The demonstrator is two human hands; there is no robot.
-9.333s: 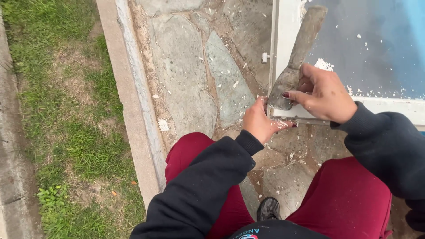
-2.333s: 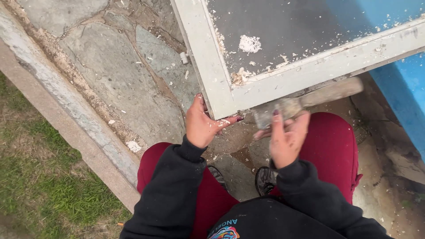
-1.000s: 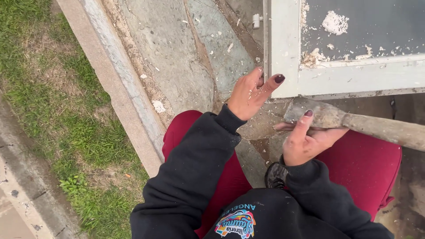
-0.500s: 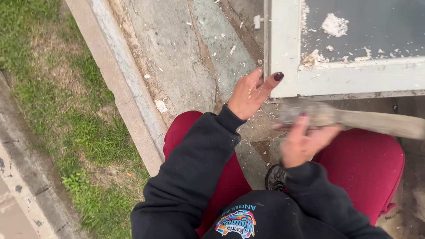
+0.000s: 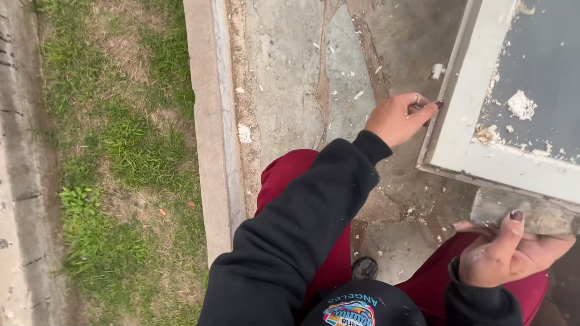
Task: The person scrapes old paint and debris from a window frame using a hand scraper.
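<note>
Two bare hands work at the near left corner of a white-painted frame (image 5: 465,115) holding a dark grey panel (image 5: 544,66) flecked with white crumbs. The left hand (image 5: 399,118) is out ahead, its fingers curled around the frame's left edge and gripping it, thumb and dark-nailed fingertips pressed to the painted wood. The right hand (image 5: 507,250) is nearer the body and lower right, closed around a grubby putty knife (image 5: 519,214), with one finger laid up over the blade. That tool lies just below the frame's near rail, close to it; whether it touches is not clear. Its long axis runs roughly left to right, along the rail, with the blade end pointing left and the handle going off the right edge. So the rail sits just beyond the right hand, far side of the blade. Red trousers (image 5: 290,181), flagstones (image 5: 290,78), a concrete kerb (image 5: 208,121) and grass (image 5: 115,139) lie left.
</note>
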